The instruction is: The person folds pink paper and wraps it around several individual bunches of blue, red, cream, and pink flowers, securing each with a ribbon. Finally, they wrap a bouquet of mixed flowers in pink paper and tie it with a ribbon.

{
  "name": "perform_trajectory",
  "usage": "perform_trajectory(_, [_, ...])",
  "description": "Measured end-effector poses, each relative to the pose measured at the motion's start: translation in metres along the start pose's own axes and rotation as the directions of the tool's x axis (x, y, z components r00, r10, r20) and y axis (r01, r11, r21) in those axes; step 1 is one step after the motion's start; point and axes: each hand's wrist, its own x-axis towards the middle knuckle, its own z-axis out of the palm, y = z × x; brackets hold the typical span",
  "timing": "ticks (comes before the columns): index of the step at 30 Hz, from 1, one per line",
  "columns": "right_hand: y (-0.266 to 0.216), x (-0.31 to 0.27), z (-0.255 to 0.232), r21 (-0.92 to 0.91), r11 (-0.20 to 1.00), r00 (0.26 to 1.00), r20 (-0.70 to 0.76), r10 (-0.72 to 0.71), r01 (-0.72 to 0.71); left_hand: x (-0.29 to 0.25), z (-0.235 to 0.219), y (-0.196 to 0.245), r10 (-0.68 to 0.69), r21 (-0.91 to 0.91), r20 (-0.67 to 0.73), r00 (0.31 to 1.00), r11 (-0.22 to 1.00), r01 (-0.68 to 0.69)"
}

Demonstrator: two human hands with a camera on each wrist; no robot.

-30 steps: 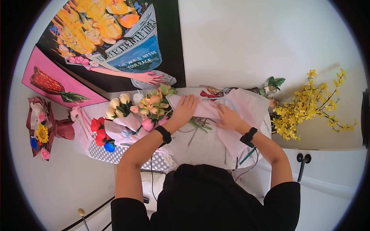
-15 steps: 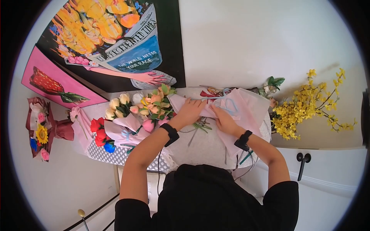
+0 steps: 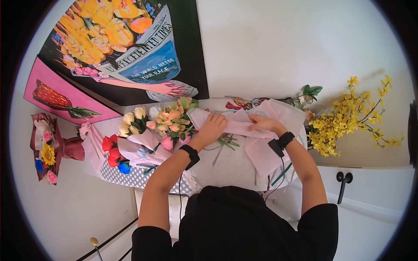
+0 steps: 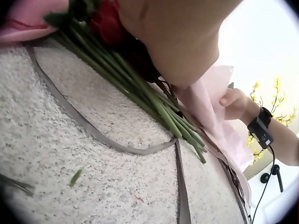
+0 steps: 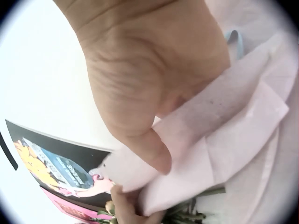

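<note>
Pink wrapping paper (image 3: 237, 126) lies folded across a bunch of green stems (image 3: 226, 140). At its left part the left hand (image 3: 211, 129) grips the paper with bent fingers, close beside the peach flowers (image 3: 175, 115). The right hand (image 3: 266, 123) pinches the upper fold further right; in the right wrist view the thumb of that hand (image 5: 149, 88) lies over the pink paper (image 5: 233, 144). Below the left hand (image 4: 182, 37), the left wrist view shows the green stems (image 4: 135, 88) and a red flower (image 4: 108, 23). Some left fingertips are hidden.
A wrapped bouquet (image 3: 141, 148) with red and blue flowers lies to the left. More pink paper (image 3: 263, 158) spreads at right, near yellow blossoms (image 3: 335, 126). A grey ribbon (image 4: 93, 130) curves over the table cloth (image 4: 117, 186). Paintings (image 3: 152, 65) lean against the wall.
The right hand has moved up and right, drawing a paper fold over the pale blue ribbon. The left hand has shifted slightly, its fingers now more bent on the paper.
</note>
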Motion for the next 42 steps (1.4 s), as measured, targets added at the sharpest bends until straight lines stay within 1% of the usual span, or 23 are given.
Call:
perform_trajectory(4, [0.004,0.005,0.011,-0.053,0.996,0.997,-0.04,-0.067,0.065,0.004,-0.004,0.004,-0.064,-0.072,0.006,0.998,0.995,0.064])
perform_trajectory(6, [-0.004,-0.003,0.018,0.21,0.974,0.967,-0.251,-0.03,0.084,0.006,-0.008,0.006,-0.099,-0.107,-0.013,0.995,0.99,0.097])
perform_trajectory(10, [0.022,0.022,0.034,0.103,0.982,0.915,-0.391,-0.103,0.155,0.005,-0.005,0.006,-0.18,-0.121,0.019,0.983,0.976,0.181])
perform_trajectory(12, [0.014,0.018,0.047,-0.244,0.91,0.781,-0.469,-0.412,0.334,0.005,-0.005,0.005,-0.189,-0.122,0.039,0.981,0.974,0.192])
perform_trajectory(13, [0.008,0.012,0.053,-0.245,0.91,0.781,-0.469,-0.412,0.334,0.007,-0.006,0.005,-0.261,-0.163,0.081,0.962,0.949,0.271])
perform_trajectory(14, [-0.011,-0.003,0.057,-0.346,0.878,0.769,-0.442,-0.462,0.329,0.009,-0.008,0.006,-0.329,-0.2,0.125,0.936,0.916,0.349])
perform_trajectory(15, [-0.023,-0.012,0.062,-0.444,0.837,0.758,-0.41,-0.507,0.32,0.012,-0.013,0.007,-0.327,-0.202,0.124,0.937,0.916,0.347])
perform_trajectory(16, [-0.024,-0.013,0.068,-0.445,0.838,0.759,-0.412,-0.505,0.317,0.016,-0.017,0.008,-0.304,-0.224,0.09,0.948,0.922,0.317])
perform_trajectory(18, [-0.023,-0.015,0.077,-0.767,0.615,0.644,-0.379,-0.664,0.183,0.019,-0.015,0.007,-0.28,-0.245,0.054,0.959,0.927,0.284])
perform_trajectory(20, [-0.022,-0.017,0.082,-0.819,0.559,0.641,-0.36,-0.678,0.131,0.017,-0.006,0.002,-0.014,0.055,0.096,0.995,0.998,0.009])
perform_trajectory(24, [-0.019,-0.017,0.083,-0.914,0.401,0.656,-0.269,-0.705,0.056,0.017,-0.004,0.006,-0.003,0.069,0.195,0.981,0.998,-0.011])
perform_trajectory(27, [-0.017,-0.02,0.079,-0.899,0.418,0.648,-0.243,-0.722,0.128,0.023,-0.01,0.011,-0.012,0.106,0.125,0.992,0.994,-0.002])
perform_trajectory(28, [-0.017,-0.021,0.079,-0.899,0.419,0.648,-0.246,-0.721,0.125,0.025,-0.013,0.009,0.044,0.031,0.11,0.993,0.998,-0.047])
perform_trajectory(30, [-0.018,-0.021,0.078,-0.818,0.521,0.698,-0.226,-0.68,0.242,0.03,-0.015,0.002,0.098,-0.041,0.089,0.991,0.995,-0.094])
perform_trajectory(31, [-0.013,-0.018,0.08,-0.82,0.519,0.697,-0.225,-0.681,0.242,0.033,-0.015,-0.003,0.128,-0.065,0.179,0.975,0.991,-0.118])
perform_trajectory(32, [-0.011,-0.014,0.082,-0.732,0.63,0.639,-0.359,-0.68,0.259,0.037,-0.019,-0.006,0.157,-0.089,0.267,0.951,0.986,-0.138])
perform_trajectory(33, [-0.008,-0.012,0.084,-0.626,0.724,0.578,-0.489,-0.653,0.288,0.042,-0.023,-0.007,0.155,-0.086,0.265,0.952,0.987,-0.137])
perform_trajectory(34, [-0.004,-0.011,0.086,-0.628,0.723,0.578,-0.487,-0.655,0.289,0.045,-0.026,-0.008,0.11,-0.166,0.397,0.911,0.985,-0.046])
perform_trajectory(35, [-0.011,-0.016,0.085,-0.633,0.755,0.619,-0.528,-0.581,0.169,0.048,-0.029,-0.008,0.078,-0.232,0.524,0.848,0.971,0.055])
perform_trajectory(36, [-0.017,-0.02,0.084,-0.631,0.775,0.649,-0.571,-0.503,0.045,0.048,-0.029,-0.007,0.078,-0.232,0.524,0.848,0.971,0.054])
perform_trajectory(38, [-0.019,-0.023,0.083,-0.658,0.753,0.662,-0.57,-0.487,-0.013,0.05,-0.028,-0.006,0.063,-0.265,0.401,0.914,0.963,0.05])
perform_trajectory(40, [-0.014,-0.023,0.083,-0.682,0.728,0.674,-0.57,-0.469,-0.07,0.049,-0.027,-0.007,0.085,-0.252,0.376,0.923,0.968,0.014])
perform_trajectory(42, [0.0,-0.024,0.08,-0.755,0.632,0.704,-0.546,-0.454,-0.177,0.048,-0.029,-0.009,0.103,-0.237,0.351,0.931,0.971,-0.018])
